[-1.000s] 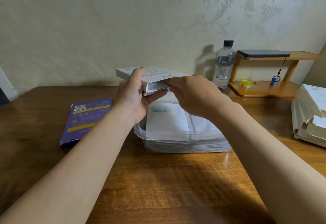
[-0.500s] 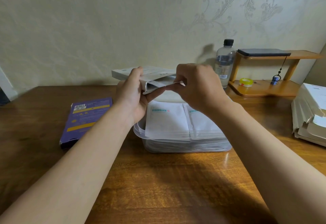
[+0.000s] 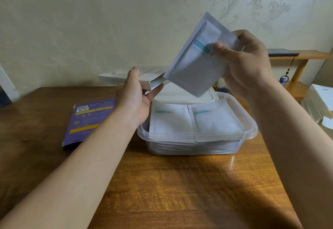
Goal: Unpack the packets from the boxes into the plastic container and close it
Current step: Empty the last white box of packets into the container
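Note:
My left hand (image 3: 134, 97) grips a flat white box (image 3: 124, 76) by its open right end, held level above the table. My right hand (image 3: 246, 63) pinches a stack of white packets (image 3: 196, 63) with a teal label, tilted and lifted above the box's mouth. Below them stands the clear plastic container (image 3: 198, 136), open, with two white packets (image 3: 173, 118) lying side by side on top of a full stack. A white lid (image 3: 182, 94) rests behind the container's far rim.
A purple box (image 3: 86, 120) lies flat on the wooden table (image 3: 162, 183) left of the container. A pile of flattened white boxes (image 3: 322, 102) sits at the right edge. A wooden shelf (image 3: 299, 55) with a dark flat device stands at the back right.
My right hand has pulled the packets out of the white box and raised them up and to the right. My left hand still holds the box, now a little lower.

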The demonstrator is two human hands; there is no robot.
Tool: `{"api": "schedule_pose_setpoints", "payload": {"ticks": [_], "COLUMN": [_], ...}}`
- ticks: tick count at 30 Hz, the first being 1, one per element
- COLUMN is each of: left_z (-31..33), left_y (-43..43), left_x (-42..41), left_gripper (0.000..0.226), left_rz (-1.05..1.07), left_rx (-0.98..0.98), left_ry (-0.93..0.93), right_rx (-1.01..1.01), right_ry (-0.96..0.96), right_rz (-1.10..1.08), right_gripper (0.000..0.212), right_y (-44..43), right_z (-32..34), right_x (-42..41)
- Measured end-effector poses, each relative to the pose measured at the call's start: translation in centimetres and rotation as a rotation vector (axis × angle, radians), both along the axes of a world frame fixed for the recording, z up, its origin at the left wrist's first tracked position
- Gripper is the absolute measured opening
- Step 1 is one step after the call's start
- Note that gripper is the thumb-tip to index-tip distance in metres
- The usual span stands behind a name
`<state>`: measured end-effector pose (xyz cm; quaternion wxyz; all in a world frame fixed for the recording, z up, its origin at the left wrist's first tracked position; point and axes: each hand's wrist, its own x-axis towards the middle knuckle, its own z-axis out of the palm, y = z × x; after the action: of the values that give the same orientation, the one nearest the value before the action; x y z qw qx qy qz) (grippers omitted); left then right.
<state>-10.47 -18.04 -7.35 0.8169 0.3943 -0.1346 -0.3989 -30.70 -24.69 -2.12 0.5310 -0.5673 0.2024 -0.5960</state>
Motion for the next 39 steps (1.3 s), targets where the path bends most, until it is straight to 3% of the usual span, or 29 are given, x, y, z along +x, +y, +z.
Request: {"api": "schedule_pose_setpoints", "payload": {"ticks": [10,14,16,18,20,28,34,39], "left_z": [0.2,0.1,0.1,0.0,0.0,0.0,0.0,0.1], "left_y": [0.4,0.4,0.4,0.4,0.3,0.4,0.3,0.3], "left_x": [-0.2,-0.2,-0.2,-0.1,-0.1,-0.2,-0.3,-0.2], "left_gripper": [0.019,0.019,0.020,0.022,0.024,0.024,0.034,0.035], "left_rz": [0.041,0.031,0.021,0.013,0.010,0.008,0.008,-0.003], "left_rx": [-0.022,-0.023,-0.024,-0.025,-0.024,-0.014,-0.015,-0.013], "left_ry": [0.021,0.020,0.022,0.017,0.011,0.001,0.000,-0.001], "right_rx": [0.453,0.500,0.401,0.162,-0.052,-0.451,-0.464,-0.489], "right_ry": [0.378,0.517,0.730,1.057,1.251,1.564,1.697,1.723], "right_rz": [0.191,0.176,0.102,-0.042,-0.129,-0.013,0.199,0.259], "right_gripper": [0.010,0.029,0.040,0.049,0.051,0.059,0.083,0.077], "right_y": [-0.7,0.1,0.6,1.0,1.2,2.2,2.6,2.8], "right_z": [-2.6,-3.1,-3.1,-3.2,-3.2,-2.7,-3.1,-3.5], "right_x": [1.3,2.1,2.1,2.1,2.1,2.1,3.0,3.3]}}
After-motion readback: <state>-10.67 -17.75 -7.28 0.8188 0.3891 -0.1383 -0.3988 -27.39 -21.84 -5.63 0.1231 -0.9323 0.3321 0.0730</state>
